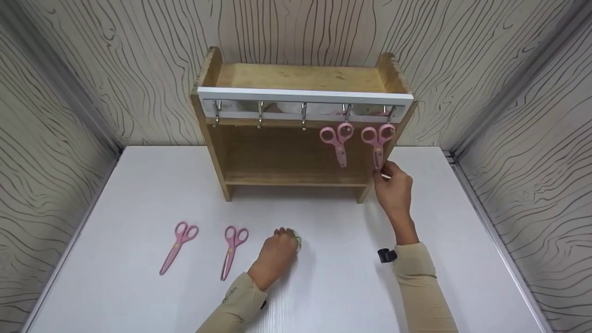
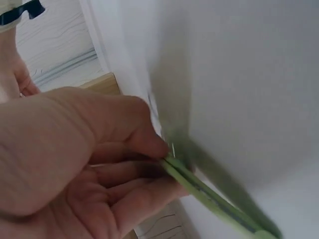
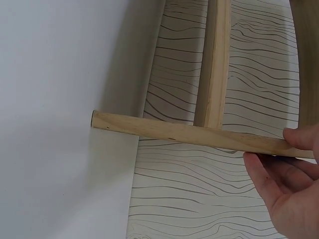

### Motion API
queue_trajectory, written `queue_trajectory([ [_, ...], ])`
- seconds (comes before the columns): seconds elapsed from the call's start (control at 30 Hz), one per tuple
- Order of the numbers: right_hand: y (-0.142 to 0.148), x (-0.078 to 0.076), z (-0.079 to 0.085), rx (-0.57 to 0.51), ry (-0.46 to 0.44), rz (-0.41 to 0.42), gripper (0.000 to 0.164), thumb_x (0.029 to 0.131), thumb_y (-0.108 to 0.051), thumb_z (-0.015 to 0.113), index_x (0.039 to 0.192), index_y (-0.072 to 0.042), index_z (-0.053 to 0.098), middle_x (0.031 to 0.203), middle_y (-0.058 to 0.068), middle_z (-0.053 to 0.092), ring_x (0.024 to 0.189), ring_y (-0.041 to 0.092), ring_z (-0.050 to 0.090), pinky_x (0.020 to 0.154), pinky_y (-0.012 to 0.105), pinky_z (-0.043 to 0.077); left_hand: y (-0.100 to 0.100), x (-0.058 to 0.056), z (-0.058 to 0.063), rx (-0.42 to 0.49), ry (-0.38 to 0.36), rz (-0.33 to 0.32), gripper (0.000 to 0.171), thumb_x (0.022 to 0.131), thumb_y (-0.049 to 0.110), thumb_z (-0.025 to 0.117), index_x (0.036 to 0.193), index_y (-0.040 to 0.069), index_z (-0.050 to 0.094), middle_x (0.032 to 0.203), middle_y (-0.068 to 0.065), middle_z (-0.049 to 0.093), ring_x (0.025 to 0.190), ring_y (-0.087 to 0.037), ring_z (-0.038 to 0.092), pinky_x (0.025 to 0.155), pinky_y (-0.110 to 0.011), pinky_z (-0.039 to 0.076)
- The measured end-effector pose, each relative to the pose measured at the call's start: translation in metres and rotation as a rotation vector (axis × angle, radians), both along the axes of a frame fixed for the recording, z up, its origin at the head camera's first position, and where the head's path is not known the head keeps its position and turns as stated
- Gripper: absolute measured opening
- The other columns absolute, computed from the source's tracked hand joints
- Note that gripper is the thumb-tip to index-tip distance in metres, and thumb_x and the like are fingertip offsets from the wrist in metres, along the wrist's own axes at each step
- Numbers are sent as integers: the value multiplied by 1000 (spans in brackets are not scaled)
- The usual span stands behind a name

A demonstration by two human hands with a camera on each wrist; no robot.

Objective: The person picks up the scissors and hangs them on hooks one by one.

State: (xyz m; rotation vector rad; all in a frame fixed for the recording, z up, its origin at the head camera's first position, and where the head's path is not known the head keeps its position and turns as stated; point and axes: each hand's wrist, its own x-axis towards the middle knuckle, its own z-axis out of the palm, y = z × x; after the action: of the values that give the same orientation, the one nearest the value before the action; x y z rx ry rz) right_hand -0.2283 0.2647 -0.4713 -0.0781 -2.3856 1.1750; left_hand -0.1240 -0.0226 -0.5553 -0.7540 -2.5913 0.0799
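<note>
My left hand [image 1: 276,252] is low over the white table and pinches a pair of green scissors [image 2: 214,199] between thumb and fingers. The hand covers most of them in the head view. My right hand [image 1: 395,187] grips the right side panel of the wooden shelf [image 1: 296,179], thumb on one face and fingers on the other, as the right wrist view shows. Just above that hand, pink scissors [image 1: 378,148] hang from the rightmost hook. A second pink pair [image 1: 341,147] hangs on the neighbouring hook.
Two more pink scissors lie on the table [image 1: 333,286] at the left, one pair [image 1: 175,249] farther out and another [image 1: 231,254] nearer my left hand. A white rail [image 1: 305,96] with several metal hooks crosses the shelf's front. Patterned walls [image 1: 522,138] enclose the table.
</note>
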Motion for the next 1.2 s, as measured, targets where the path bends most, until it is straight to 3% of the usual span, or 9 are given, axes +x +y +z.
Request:
queue_trajectory([
  [0.13,0,1,0,1,12,9,31,102,-6,60,128,9,68,119,29,75,110,41,76,92,47,66,-11,-1,4,111,-195,-55,15,83,-10,74,96,-4,72,81,-11,72,70,-21,71,57,-29,63],
  [0.3,-1,2,0,-1,6,-1,30,102,-6,60,127,9,68,119,29,75,109,41,77,92,47,66,-21,-5,10,256,-427,-69,20,83,-16,67,94,0,70,80,-12,73,67,-17,66,55,-32,58],
  [0.5,-1,2,-1,-4,15,-5,29,101,-6,61,124,10,69,115,30,76,107,40,77,90,49,66,-26,-16,23,425,-629,-74,16,98,-10,59,108,-1,68,86,-11,73,73,-8,51,61,-29,53],
  [0.7,-1,0,-1,-6,21,-8,28,100,-4,61,123,10,70,114,29,76,106,40,77,91,49,66,-27,-25,42,661,-686,-93,9,103,-2,57,105,-2,65,82,-6,65,73,-12,51,64,-29,52],
  [0.83,0,0,-2,-14,26,-9,28,100,-4,62,123,10,70,114,29,76,106,40,77,91,49,66,-28,-28,56,819,-682,-97,11,104,1,57,107,-2,67,86,-9,71,71,-10,54,61,-24,50],
  [0.93,0,1,-2,-15,27,-5,28,100,-4,62,123,10,70,115,29,76,107,39,77,91,48,66,-30,-30,64,930,-698,-108,14,104,2,58,110,-2,70,94,-14,77,75,-12,61,65,-25,56],
  [1.07,-1,1,-2,-9,39,-5,28,100,-4,62,123,10,69,114,29,76,106,39,78,90,47,66,-33,-34,74,1055,-727,-148,21,105,2,58,121,-4,69,110,-19,80,100,-23,76,86,-38,67],
  [1.2,-3,2,-2,-9,32,3,29,101,-5,63,125,9,69,116,29,76,108,38,77,90,47,66,-35,-36,82,1139,-729,-147,25,105,3,58,128,-7,65,117,-22,78,114,-34,76,96,-43,65],
])
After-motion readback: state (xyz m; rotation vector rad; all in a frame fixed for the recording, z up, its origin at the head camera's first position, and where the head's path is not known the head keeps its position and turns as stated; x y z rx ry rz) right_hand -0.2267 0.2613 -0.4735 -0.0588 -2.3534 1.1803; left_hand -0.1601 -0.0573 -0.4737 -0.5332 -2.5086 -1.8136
